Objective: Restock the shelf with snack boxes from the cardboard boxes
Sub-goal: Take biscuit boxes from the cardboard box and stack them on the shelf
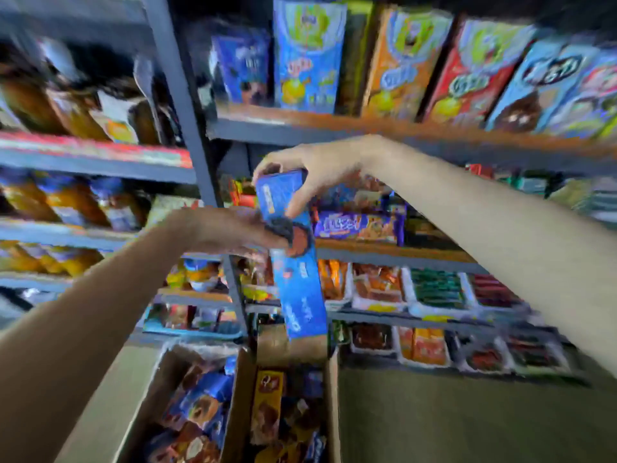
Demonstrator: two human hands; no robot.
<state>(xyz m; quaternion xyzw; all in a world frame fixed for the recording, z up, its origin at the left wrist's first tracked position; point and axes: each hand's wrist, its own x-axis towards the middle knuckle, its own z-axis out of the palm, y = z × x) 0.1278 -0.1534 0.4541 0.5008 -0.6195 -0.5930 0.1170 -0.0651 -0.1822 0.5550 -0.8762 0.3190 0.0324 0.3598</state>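
Observation:
A long blue snack box (297, 289) with a cookie picture hangs almost upright in front of the shelf (394, 253). My right hand (317, 172) grips its top end from above. My left hand (230, 230) holds it from the left, near the middle. Below, two open cardboard boxes stand side by side: the left box (157, 372) holds blue and brown snack packs, the right box (332, 396) holds yellow and dark ones. The picture is blurred by motion.
A grey metal upright (187, 105) divides the shelving. Tall colourful boxes (309, 55) fill the upper shelf. A purple box (359, 227) lies on the middle shelf behind my hands. White trays of small sweets (434, 292) line the lower shelves. Bare floor (450, 426) lies at the right.

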